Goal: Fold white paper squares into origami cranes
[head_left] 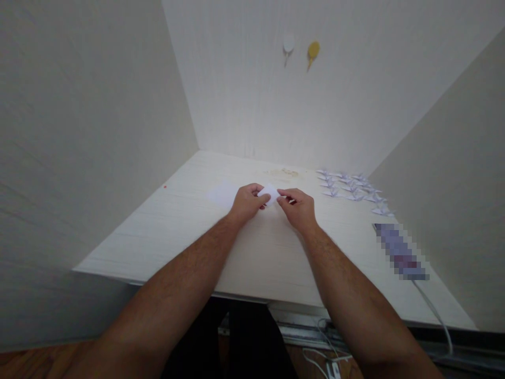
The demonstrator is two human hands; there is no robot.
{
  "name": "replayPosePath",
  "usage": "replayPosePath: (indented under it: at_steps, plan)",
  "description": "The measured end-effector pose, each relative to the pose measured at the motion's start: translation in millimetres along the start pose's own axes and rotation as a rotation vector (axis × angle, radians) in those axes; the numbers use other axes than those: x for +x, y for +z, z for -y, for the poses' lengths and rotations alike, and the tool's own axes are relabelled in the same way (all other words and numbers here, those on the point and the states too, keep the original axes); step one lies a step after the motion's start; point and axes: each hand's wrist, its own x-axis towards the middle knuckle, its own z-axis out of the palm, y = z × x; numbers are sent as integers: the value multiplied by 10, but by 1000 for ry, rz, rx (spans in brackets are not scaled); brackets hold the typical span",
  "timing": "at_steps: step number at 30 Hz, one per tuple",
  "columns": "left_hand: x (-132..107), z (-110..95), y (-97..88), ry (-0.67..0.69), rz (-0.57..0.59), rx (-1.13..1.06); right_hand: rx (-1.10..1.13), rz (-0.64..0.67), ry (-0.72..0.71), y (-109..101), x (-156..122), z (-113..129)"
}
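Observation:
A small white piece of folded paper (270,192) is held between both hands over the middle of the pale wooden desk (165,231). My left hand (246,202) pinches its left edge with thumb and fingers closed. My right hand (298,206) pinches its right edge, fingers curled. A flat white sheet of paper (223,195) lies on the desk just left of my left hand.
Several small folded paper cranes (351,188) lie in rows at the back right of the desk. A blurred flat device (400,250) with a white cable (434,310) lies at the right edge. Walls close in on three sides; two hooks (300,51) hang on the back wall.

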Motion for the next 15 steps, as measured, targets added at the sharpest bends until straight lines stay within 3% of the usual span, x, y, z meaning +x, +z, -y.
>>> replayPosePath:
  at_steps: [15]
  plan:
    - [10, 8, -20, 24, -6, 23, 43, 9, -24, -20, -2, -9]
